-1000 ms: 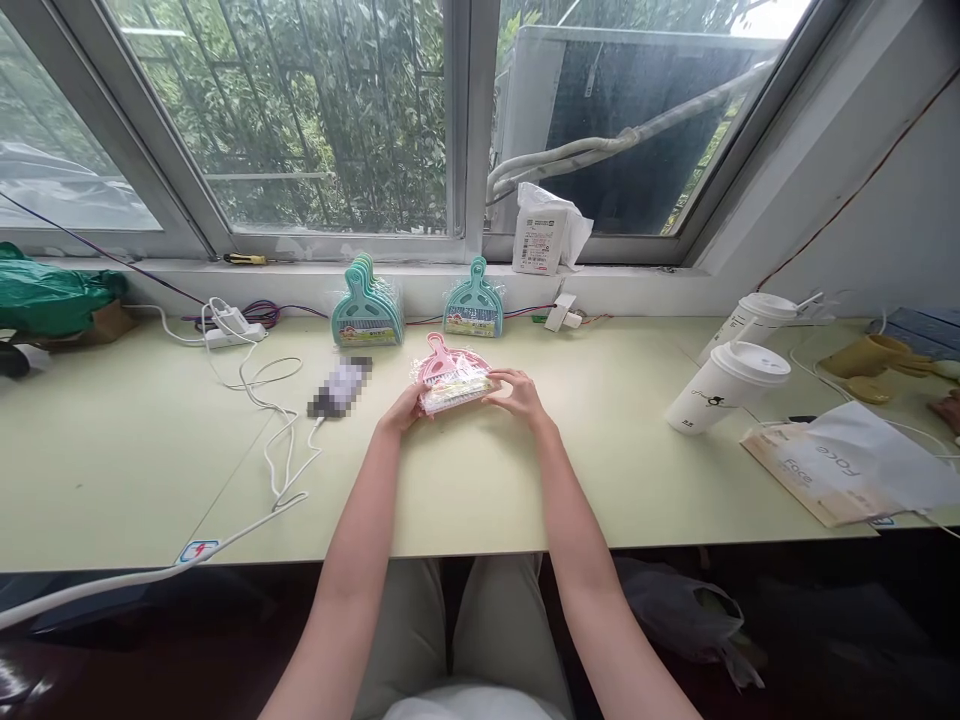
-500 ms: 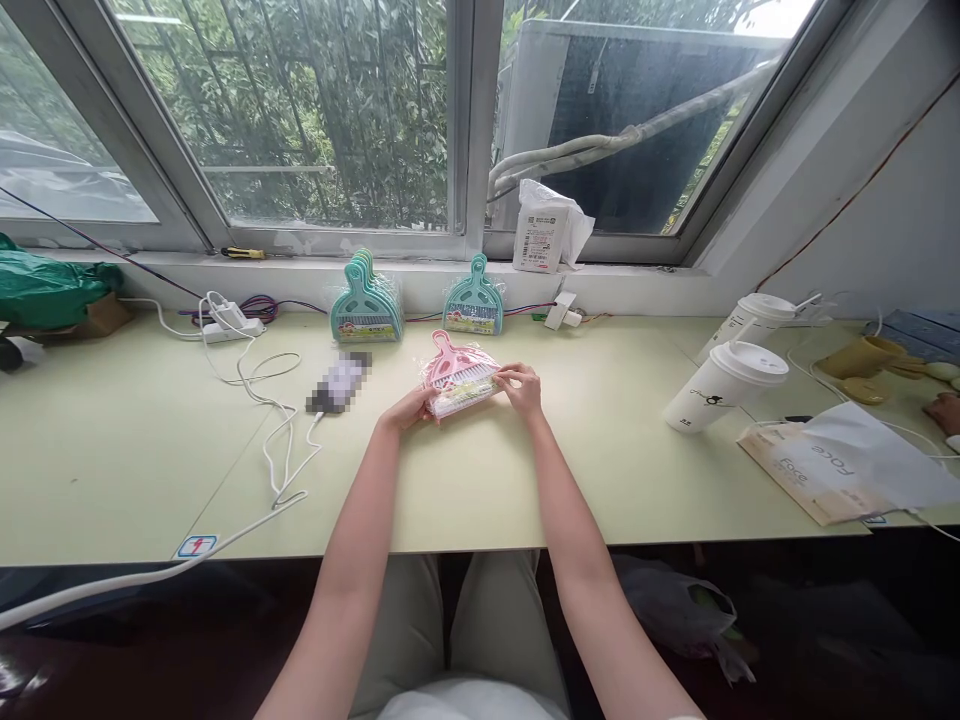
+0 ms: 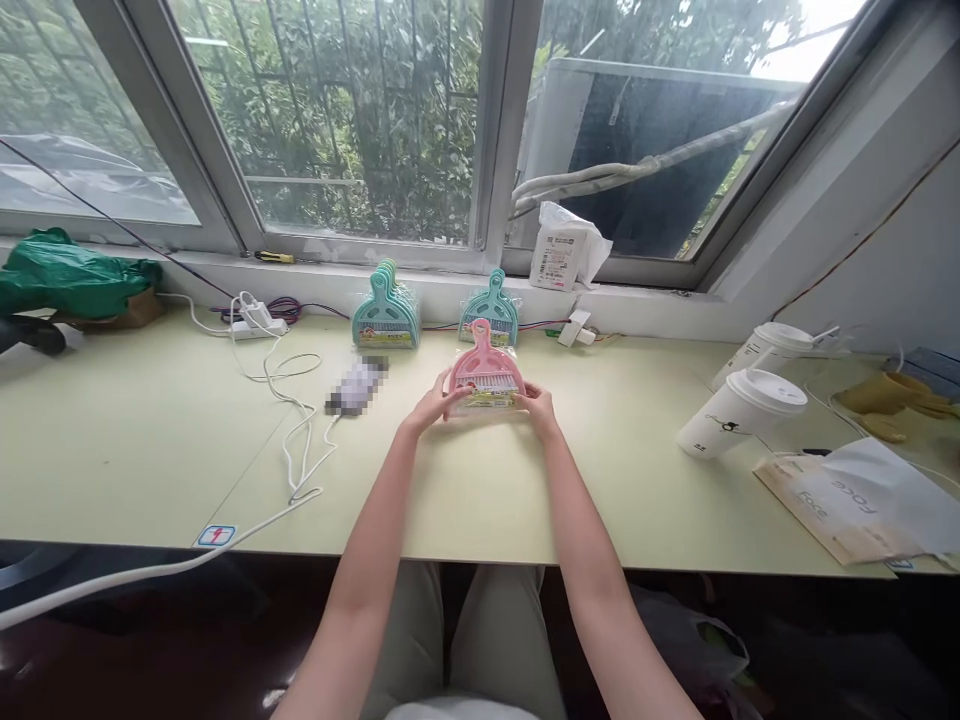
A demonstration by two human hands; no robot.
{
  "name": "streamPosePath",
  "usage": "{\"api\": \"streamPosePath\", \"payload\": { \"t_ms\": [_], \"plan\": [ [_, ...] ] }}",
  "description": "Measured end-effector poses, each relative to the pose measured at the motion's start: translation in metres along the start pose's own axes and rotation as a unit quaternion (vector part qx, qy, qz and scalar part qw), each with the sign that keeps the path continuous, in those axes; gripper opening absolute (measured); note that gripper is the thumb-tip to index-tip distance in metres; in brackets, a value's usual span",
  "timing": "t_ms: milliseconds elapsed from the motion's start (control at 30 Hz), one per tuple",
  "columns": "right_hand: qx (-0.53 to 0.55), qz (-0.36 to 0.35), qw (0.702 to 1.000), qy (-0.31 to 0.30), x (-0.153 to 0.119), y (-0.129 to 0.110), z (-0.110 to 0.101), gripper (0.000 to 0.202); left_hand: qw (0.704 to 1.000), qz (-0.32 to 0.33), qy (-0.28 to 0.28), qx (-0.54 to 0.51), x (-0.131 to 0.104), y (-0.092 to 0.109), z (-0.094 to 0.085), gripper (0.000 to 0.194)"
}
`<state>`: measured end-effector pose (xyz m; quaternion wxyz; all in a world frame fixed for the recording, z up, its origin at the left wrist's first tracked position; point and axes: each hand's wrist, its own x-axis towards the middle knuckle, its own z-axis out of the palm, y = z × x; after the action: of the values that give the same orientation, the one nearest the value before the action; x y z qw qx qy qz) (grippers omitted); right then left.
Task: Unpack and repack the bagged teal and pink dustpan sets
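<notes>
A pink dustpan and brush set (image 3: pixel 485 372), wrapped in clear plastic with a printed label, stands upright on the table with its handle pointing up. My left hand (image 3: pixel 436 402) grips its left edge, fingers behind and thumb in front. At the right edge, my right hand (image 3: pixel 536 407) holds it the same way. Just behind stands a blue-green dustpan set (image 3: pixel 493 300), its lower part partly covered by the pink one. Farther left, a row of several similar green sets (image 3: pixel 385 312) leans near the window sill.
A phone (image 3: pixel 357 386) with a white cable lies to the left. Two lidded paper cups (image 3: pixel 739 415) and a paper bag (image 3: pixel 832 500) sit at the right. A power strip (image 3: pixel 255 322), a green bag (image 3: pixel 79 275) and a small tissue pack (image 3: pixel 559 258) line the back.
The pink set has gone from lying tilted back to standing upright, farther back near the blue-green set. My right hand has gone from pinching the wrapper's corner to gripping the set's side.
</notes>
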<state>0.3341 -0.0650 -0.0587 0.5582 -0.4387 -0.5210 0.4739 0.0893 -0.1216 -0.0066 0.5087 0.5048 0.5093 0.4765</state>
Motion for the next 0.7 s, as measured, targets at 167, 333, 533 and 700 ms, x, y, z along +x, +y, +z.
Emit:
{"api": "streamPosePath", "payload": {
  "t_ms": [167,333,533,700],
  "plan": [
    [-0.058,-0.046,0.996,0.054,0.003,0.001,0.022,0.046,0.967,0.075,0.1,0.224,0.012,0.004,-0.013,0.039],
    [-0.118,-0.1,0.987,0.049,0.021,0.003,0.08,0.041,0.932,0.105,0.17,0.302,0.039,0.024,-0.069,0.015],
    [-0.182,-0.172,0.968,0.021,0.073,0.006,0.178,0.023,0.871,0.13,0.268,0.391,0.081,0.031,-0.155,0.012],
    [-0.258,-0.211,0.942,0.033,0.107,0.024,0.235,0.014,0.827,0.066,0.253,0.499,0.115,0.024,-0.211,0.013]
  ]
}}
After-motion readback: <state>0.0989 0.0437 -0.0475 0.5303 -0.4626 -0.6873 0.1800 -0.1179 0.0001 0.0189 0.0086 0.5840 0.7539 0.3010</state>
